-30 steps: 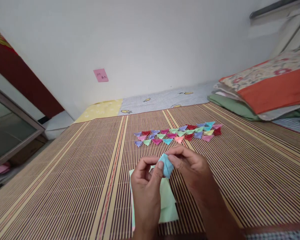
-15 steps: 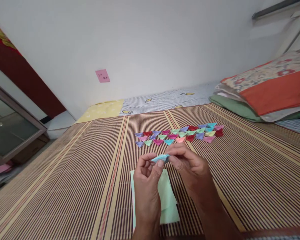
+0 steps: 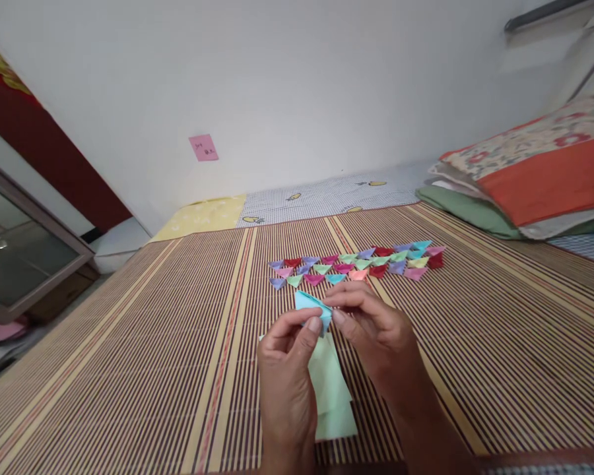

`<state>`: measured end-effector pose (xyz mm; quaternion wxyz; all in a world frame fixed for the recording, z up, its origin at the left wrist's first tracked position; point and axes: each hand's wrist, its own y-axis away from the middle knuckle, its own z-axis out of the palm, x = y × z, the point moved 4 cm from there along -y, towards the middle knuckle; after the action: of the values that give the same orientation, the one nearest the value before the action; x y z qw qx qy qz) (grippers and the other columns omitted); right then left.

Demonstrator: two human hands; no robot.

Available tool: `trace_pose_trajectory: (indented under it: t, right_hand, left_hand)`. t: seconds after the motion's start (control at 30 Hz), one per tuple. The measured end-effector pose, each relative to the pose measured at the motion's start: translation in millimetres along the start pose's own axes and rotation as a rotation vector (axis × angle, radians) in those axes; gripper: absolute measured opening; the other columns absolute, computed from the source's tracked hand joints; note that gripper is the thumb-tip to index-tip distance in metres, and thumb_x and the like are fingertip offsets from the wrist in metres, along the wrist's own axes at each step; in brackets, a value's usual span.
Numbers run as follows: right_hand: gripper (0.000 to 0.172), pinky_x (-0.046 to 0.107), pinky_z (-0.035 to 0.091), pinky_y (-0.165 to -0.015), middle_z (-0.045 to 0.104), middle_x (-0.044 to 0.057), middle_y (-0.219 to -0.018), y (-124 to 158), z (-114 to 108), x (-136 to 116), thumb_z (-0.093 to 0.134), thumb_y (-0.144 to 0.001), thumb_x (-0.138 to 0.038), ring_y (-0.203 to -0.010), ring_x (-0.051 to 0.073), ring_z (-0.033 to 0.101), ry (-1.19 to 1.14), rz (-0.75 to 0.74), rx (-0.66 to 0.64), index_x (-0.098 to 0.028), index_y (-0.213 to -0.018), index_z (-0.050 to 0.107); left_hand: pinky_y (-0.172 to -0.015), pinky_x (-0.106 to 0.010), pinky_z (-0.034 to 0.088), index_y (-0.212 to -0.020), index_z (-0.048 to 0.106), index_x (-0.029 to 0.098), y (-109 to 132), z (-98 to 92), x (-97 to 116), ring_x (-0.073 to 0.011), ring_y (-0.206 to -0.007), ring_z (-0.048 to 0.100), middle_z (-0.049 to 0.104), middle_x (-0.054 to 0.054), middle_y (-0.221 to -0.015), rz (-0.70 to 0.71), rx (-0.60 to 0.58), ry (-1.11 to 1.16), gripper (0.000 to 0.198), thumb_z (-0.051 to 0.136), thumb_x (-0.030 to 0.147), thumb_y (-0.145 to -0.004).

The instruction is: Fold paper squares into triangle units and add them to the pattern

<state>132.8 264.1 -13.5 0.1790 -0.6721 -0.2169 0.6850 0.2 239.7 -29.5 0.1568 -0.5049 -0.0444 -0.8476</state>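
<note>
A light blue piece of folded paper (image 3: 307,301) is held up between both hands over the mat. My left hand (image 3: 292,356) pinches its lower part between thumb and forefinger. The thumb and fingertips of my right hand (image 3: 373,323) close on its right end. Beneath the hands lie pale green paper sheets (image 3: 334,396), partly covered by my left hand and wrist. Beyond my fingers, rows of small folded paper triangles (image 3: 314,280) in blue, pink, red, green and yellow rest on the mat.
The striped bamboo mat (image 3: 178,343) spreads across the bed up to a checked sheet (image 3: 311,201) by the wall. Folded bedding with an orange-edged floral cover (image 3: 549,178) is piled at right. A pink note (image 3: 204,148) is stuck to the wall.
The light blue folded paper has been turned in my fingers, so its point now rises up to the left and more of its face shows. My left fingers have shifted lower on it.
</note>
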Motion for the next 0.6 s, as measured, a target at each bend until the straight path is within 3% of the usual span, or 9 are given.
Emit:
trace_pose_trajectory:
  t: [0.4, 0.6]
  right_hand:
    - [0.019, 0.042, 0.052, -0.097, 0.070, 0.004, -0.109, -0.5, 1.6, -9.6, 0.063, -0.094, -0.015, -0.109, 0.023, 0.066, -0.006, -0.059, -0.085, -0.028, -0.104, 0.074]
    - [0.016, 0.040, 0.053, -0.094, 0.071, 0.004, -0.105, 0.0, 4.3, -13.7, 0.064, -0.095, -0.016, -0.107, 0.022, 0.066, 0.045, -0.090, -0.105, -0.026, -0.104, 0.072]
  left_hand:
    - [-0.076, -0.022, 0.056, -0.090, 0.078, 0.022, 1.4, 2.9, 1.7, -0.0135, -0.081, 0.071, 0.077, -0.002, -0.084, -0.024, 0.008, 0.072, 0.024, 0.089, 0.020, -0.070]
    - [-0.072, -0.018, 0.055, -0.095, 0.076, 0.024, 4.9, 1.0, 4.1, -0.0107, -0.079, 0.069, 0.074, 0.001, -0.084, 0.030, 0.071, 0.033, 0.026, 0.089, 0.021, -0.072]
